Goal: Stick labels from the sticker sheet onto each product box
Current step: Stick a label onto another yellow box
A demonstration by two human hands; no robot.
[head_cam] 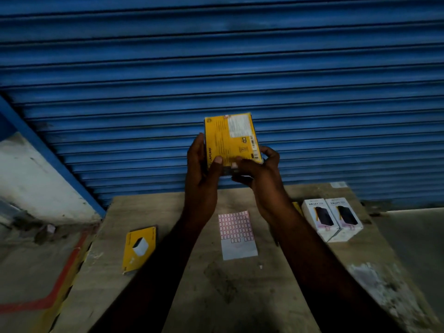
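I hold a yellow product box (228, 138) up in the air above the table, its printed back facing me. My left hand (203, 169) grips its lower left edge, thumb on the face. My right hand (258, 169) grips the lower right corner, thumb pressed on the face near the bottom. Below, the sticker sheet (236, 234) with red-bordered labels lies flat on the wooden table (240, 296). A second yellow box (139, 248) lies at the left. Two white boxes (331, 218) stand side by side at the right.
A blue roller shutter (216, 56) fills the background behind the table. To the left, the floor (36, 272) carries a red line and yellow-black striping. A yellow edge (297, 207) shows behind my right forearm; what it belongs to is hidden.
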